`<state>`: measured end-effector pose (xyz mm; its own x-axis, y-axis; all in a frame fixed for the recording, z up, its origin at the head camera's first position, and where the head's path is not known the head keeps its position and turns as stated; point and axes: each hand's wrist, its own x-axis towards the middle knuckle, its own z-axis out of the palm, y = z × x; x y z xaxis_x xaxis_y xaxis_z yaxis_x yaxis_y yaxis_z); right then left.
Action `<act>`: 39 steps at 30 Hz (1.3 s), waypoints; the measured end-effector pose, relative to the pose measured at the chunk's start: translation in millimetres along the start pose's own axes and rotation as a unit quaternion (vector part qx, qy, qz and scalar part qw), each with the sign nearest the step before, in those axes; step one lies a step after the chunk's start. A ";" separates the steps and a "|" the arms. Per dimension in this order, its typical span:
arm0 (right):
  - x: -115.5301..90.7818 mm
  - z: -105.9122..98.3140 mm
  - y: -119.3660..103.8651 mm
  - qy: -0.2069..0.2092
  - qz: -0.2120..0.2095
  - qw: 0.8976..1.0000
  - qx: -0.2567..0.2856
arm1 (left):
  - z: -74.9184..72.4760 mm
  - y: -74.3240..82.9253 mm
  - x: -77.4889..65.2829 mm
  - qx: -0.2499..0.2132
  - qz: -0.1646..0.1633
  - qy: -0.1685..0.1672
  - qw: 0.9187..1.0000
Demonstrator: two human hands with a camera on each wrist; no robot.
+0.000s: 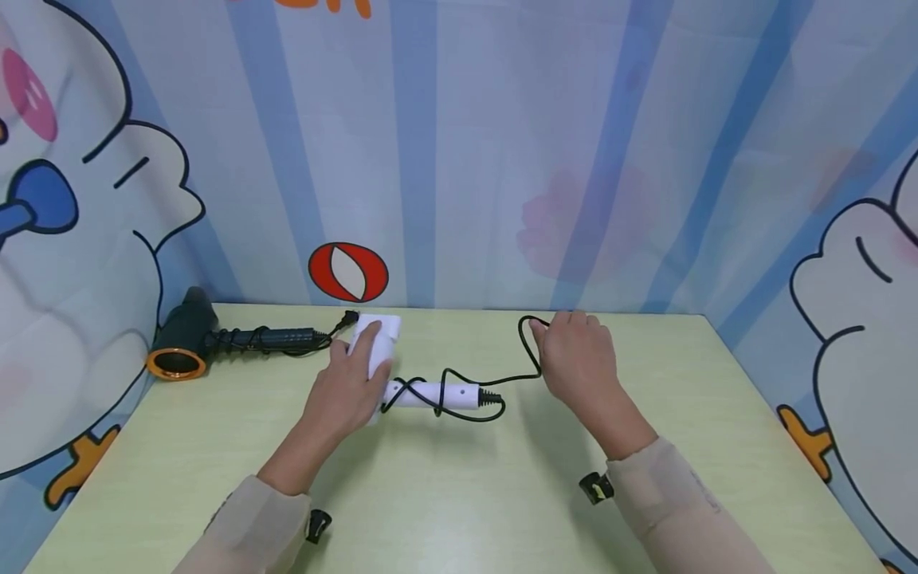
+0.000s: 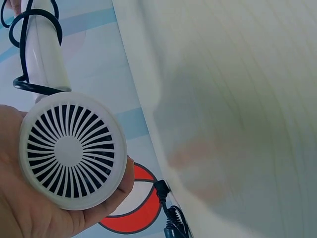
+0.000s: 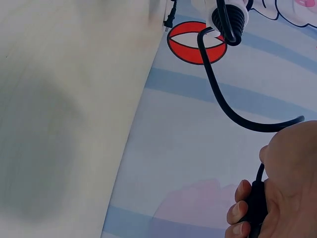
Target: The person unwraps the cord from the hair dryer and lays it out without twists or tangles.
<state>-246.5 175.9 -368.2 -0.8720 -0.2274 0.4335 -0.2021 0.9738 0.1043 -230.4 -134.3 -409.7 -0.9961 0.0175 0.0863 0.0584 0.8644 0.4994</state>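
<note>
At the far left of a pale table [image 1: 459, 494], a dark hair dryer [image 1: 190, 331] with an orange-ringed mouth lay near the back edge, cord wound about its handle, its small plug [image 1: 350, 317] ending toward the right. Just beside that plug, the left hand [image 1: 351, 391] was grasping the head of a white hair dryer [image 1: 382, 351], spread only as wide as the casing; the left wrist view showed the round vented end [image 2: 69, 151] with the hand cupped about its rim. That forearm reached up and rightward from the lower edge. The white handle pointed right, near the table's middle, looped with black cord [image 1: 495, 380] that ran slack and bent to the right hand [image 1: 579, 359]. There the fingers were curled closely round a black plug end [image 3: 256, 206], its tip hidden. This forearm slanted up and leftward, bringing the hand to the table's back edge, before a striped curtain [image 1: 480, 159]. Tabletop stretched between the forearms and past the right hand to the slanting right edge.
</note>
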 end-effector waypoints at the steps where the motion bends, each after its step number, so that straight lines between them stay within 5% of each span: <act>1: -0.2 -0.6 0.0 0.002 -0.001 1.000 -0.001 | 0.1 0.2 0.2 0.001 0.001 0.000 1.000; 17: -4.8 -16.7 -2.6 0.037 -0.017 0.999 0.004 | -0.1 -1.5 0.9 0.003 -0.003 -0.005 1.000; 29: -41.7 -51.8 -16.1 0.068 -0.026 0.992 0.099 | 2.9 -8.9 5.0 0.013 -0.011 -0.008 1.000; 39: -55.7 -57.1 -15.7 0.085 -0.034 0.989 0.114 | 2.8 -8.2 6.6 0.015 -0.014 -0.013 1.000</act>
<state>-169.3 173.1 -342.9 -0.7691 -0.2706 0.5791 -0.3693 0.9276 -0.0570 -237.6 -139.8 -415.5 -0.9987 0.0065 0.0506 0.0298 0.8791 0.4758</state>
